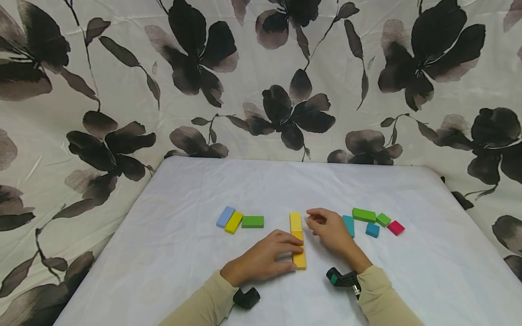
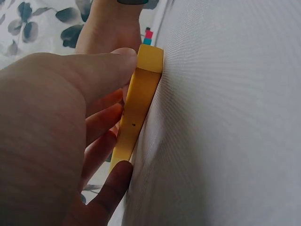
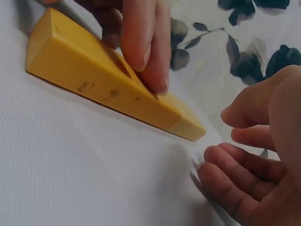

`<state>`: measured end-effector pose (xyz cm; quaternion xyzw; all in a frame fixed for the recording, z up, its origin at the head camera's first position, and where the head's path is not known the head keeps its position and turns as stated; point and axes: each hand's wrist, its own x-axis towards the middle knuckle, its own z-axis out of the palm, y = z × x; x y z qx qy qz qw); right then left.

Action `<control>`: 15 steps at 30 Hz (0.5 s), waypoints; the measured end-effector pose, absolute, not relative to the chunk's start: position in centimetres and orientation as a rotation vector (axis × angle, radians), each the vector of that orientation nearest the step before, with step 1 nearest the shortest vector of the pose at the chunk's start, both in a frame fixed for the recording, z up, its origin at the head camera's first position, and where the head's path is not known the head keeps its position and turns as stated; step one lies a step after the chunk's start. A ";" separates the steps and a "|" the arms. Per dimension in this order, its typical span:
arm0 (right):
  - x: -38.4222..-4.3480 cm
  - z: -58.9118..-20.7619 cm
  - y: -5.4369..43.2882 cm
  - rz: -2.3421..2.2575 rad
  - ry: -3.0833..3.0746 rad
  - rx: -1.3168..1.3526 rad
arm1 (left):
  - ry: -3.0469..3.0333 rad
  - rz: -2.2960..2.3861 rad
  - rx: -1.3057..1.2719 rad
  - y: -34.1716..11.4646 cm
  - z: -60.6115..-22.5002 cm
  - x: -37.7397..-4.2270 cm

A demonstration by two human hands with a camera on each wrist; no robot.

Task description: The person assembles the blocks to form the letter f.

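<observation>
A straight row of yellow blocks (image 1: 295, 222) lies on the white cloth, running away from the person. My left hand (image 1: 267, 254) holds the row, its fingers over the top and its thumb low along the left side near the front end. In the right wrist view, two left fingertips (image 3: 160, 84) touch the row's upper edge. Just right of the row's far end is my right hand (image 1: 328, 228), with loosely bent fingers and nothing between them. The right wrist view shows a gap between these fingers and the yellow row (image 3: 108, 89).
Left on the cloth lie a light blue block (image 1: 225, 217), a slanted yellow block (image 1: 234, 222) and a green block (image 1: 253, 222). Beyond the right hand are a teal block (image 1: 348, 225), a long green block (image 1: 364, 215), a small green block (image 1: 383, 220), a blue block (image 1: 373, 230) and a red block (image 1: 396, 227).
</observation>
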<state>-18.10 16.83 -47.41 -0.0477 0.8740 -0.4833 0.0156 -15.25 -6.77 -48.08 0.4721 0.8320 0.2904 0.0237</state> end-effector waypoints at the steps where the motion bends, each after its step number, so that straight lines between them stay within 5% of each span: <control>1: -18.0 -47.3 17.1 -1.504 2.723 -0.149 | 2.578 0.899 1.462 -6.8 -48.1 -15.2; 15: -16.3 -46.0 21.4 -1.399 2.960 -0.042 | 2.589 0.910 1.443 -6.6 -48.2 -15.2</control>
